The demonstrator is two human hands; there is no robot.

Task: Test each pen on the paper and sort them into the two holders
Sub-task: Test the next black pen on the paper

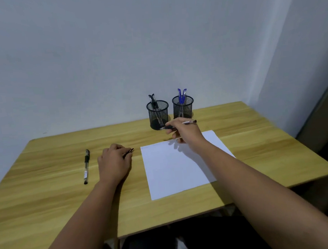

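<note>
My right hand [185,131] grips an uncapped pen [189,122] above the far edge of the white paper [179,166], its tip pointing left toward the left mesh holder [158,115]. That holder contains black pens. The right mesh holder [183,107] contains blue pens. My left hand [114,162] rests on the table left of the paper and pinches a small dark pen cap [129,152]. A capped black pen [86,166] lies on the table further left.
The wooden table [259,139] stands against a pale wall, with a corner at the right. Both holders sit near the table's back edge. Dark-clothed legs show below the front edge.
</note>
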